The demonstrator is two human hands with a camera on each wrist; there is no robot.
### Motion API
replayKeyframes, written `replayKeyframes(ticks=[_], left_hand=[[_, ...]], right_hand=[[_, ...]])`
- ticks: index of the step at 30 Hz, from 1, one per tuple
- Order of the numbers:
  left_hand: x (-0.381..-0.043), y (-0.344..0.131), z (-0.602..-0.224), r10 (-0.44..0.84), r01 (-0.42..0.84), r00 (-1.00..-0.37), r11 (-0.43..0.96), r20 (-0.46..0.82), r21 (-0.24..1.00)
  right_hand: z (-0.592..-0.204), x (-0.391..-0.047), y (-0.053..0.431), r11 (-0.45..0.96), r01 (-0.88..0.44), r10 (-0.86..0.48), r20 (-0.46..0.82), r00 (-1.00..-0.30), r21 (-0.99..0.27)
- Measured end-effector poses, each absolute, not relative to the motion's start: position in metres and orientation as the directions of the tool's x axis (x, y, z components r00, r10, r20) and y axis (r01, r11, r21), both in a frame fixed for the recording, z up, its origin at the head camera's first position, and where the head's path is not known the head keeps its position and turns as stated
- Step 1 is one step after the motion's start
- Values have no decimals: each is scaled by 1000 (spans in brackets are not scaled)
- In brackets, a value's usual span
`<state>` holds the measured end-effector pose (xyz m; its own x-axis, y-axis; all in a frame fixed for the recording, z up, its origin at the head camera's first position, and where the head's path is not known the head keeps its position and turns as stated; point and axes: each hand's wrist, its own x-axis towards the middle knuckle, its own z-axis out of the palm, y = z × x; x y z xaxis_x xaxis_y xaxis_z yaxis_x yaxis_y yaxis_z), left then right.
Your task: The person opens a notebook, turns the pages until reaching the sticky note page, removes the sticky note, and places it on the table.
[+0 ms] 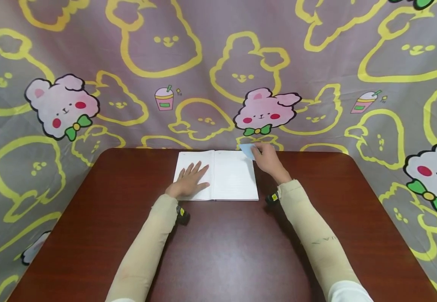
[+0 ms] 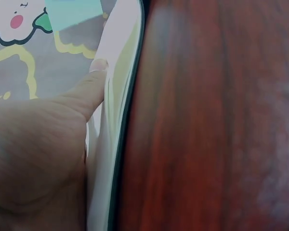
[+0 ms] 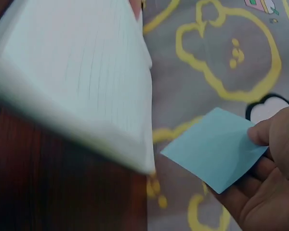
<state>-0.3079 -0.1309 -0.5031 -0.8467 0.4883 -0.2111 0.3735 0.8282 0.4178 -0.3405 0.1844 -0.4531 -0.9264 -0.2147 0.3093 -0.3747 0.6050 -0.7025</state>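
Observation:
An open notebook (image 1: 235, 178) with lined white pages lies at the far edge of the table. My left hand (image 1: 190, 180) rests flat on its left page, fingers spread; in the left wrist view the thumb touches the page near the notebook's edge (image 2: 116, 115). Between thumb and fingers, my right hand (image 1: 266, 159) pinches a light blue square of paper, like a sticky note (image 3: 216, 149). That hand is raised over the upper right corner of the right page, and the note is apart from the page in the right wrist view.
The dark reddish-brown table (image 1: 218, 251) stretches toward me. Behind and around it hangs a grey curtain (image 1: 203, 63) with yellow outlines and cartoon animals. A small black wrist camera (image 1: 182, 214) sits at the left wrist, another (image 1: 272, 198) at the right.

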Motion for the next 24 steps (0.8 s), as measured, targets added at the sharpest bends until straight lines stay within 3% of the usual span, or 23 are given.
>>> replayKeyframes(ticks=[5, 11, 15, 24], left_hand=[[-307, -133, -501, 481, 368, -848, 836, -223, 407], [-306, -135, -501, 479, 359, -845, 837, -236, 414], [-308, -135, -501, 480, 362, -848, 835, -225, 414], [-309, -135, -508, 478, 358, -847, 836, -232, 415]], right_hand=[[-452, -341, 206, 695, -350, -215, 284, -935, -628], [-461, -337, 221, 832, -408, -340, 237, -910, -376], [-473, -335, 224, 854, -462, -416, 220, -883, -241], [-489, -322, 218, 863, -492, -486, 82, -870, -113]])
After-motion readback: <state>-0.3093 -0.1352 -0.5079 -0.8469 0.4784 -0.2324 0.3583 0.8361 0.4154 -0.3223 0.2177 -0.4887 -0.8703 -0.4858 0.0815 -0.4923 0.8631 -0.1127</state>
